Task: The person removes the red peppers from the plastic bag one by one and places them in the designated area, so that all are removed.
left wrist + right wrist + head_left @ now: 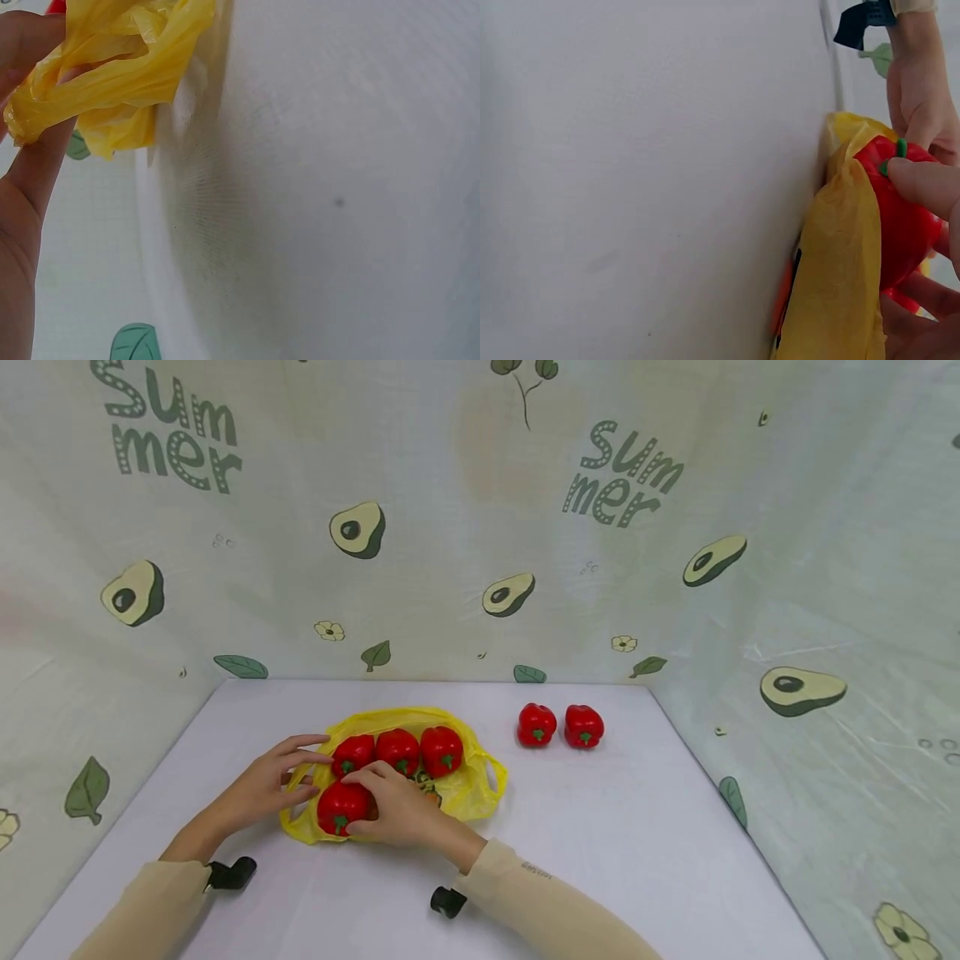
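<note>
A yellow plastic bag [480, 793] lies spread on the table, its handle loop at the right. Inside, three red bell peppers [441, 748] sit in a row toward the back. Nearer the front, my right hand [408, 810] grips another red bell pepper [336, 808], thumb by its green stem in the right wrist view. At the bag's left end is my left hand [258, 789]; in the left wrist view its thumb and fingers hold the crumpled yellow plastic [127, 86]. A printed patch of the bag shows beside my right hand.
Two more red bell peppers [537, 725] stand on the white table [600, 843], behind and to the right of the bag. A pale curtain [420, 543] printed with avocados rises along the table's back and sides. Black wrist cameras [448, 902] hang by both sleeves.
</note>
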A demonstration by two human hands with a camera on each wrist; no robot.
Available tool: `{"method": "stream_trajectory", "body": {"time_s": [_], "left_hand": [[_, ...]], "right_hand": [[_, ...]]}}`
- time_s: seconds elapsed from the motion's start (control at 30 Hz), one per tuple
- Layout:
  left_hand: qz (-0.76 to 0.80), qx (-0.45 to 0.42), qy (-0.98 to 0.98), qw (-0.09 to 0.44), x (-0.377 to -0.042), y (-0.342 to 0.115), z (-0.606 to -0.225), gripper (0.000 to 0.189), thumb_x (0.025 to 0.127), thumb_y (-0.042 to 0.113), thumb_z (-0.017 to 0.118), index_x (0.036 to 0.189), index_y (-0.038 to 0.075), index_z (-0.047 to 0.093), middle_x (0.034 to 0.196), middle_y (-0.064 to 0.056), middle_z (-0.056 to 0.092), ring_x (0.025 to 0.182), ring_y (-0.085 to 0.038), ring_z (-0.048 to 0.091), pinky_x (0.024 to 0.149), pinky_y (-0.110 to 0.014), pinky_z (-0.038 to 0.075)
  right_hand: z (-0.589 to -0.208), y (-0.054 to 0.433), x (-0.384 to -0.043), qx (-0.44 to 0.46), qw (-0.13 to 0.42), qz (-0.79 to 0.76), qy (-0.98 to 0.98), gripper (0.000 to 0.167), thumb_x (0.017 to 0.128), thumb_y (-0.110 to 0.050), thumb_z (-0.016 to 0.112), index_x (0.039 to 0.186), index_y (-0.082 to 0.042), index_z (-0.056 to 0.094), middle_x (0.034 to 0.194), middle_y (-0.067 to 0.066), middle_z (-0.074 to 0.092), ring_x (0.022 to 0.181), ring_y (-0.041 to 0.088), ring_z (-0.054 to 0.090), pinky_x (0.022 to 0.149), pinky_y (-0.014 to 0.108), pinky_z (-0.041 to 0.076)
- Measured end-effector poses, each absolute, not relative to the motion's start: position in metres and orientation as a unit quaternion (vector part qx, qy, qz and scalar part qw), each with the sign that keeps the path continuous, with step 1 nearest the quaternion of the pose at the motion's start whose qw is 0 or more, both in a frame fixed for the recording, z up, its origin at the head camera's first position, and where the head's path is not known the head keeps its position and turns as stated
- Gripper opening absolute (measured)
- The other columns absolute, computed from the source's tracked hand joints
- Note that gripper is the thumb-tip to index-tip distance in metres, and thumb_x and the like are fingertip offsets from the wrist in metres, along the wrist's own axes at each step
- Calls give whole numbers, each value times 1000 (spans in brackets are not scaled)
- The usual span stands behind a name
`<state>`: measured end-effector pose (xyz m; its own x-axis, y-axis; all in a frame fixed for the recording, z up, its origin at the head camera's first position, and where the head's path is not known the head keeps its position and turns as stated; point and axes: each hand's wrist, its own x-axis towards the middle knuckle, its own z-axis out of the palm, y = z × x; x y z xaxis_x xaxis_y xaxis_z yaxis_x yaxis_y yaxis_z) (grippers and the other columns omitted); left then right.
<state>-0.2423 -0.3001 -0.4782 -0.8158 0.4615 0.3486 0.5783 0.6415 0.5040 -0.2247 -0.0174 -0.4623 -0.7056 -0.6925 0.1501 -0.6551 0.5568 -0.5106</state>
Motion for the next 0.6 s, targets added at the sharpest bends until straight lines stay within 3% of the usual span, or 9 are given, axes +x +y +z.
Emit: {"method": "stream_trajectory", "body": {"time_s": [0.27, 0.47, 0.6], "left_hand": [[-302, -289, -902, 109, -241, -304, -481, 46, 87, 11, 88, 129, 22, 74, 154, -8, 52, 126, -30, 58, 84, -49, 63], [-317, -292, -897, 101, -240, -302, -482, 44, 88, 12, 87, 129, 22, 74, 153, -10, 52, 122, -34, 60, 83, -56, 63], [-310, -293, -898, 110, -242, -300, -480, 45, 87, 12, 88, 129, 23, 74, 153, -8, 53, 121, -29, 61, 83, -44, 63]], "right_hand": [[-466, -21, -224, -381, 19, -270, 884, 54, 97, -30, 79, 145, -19, 58, 146, -2, 56, 125, 7, 60, 102, 21, 50], [-465, -20, -223, -376, 24, -276, 884, 51, 95, -22, 78, 143, -21, 62, 147, -2, 56, 128, 7, 57, 102, 21, 50], [-463, -19, -224, -367, 24, -273, 889, 51, 95, -26, 82, 141, -19, 62, 146, -3, 57, 130, 8, 57, 104, 22, 50]]}}
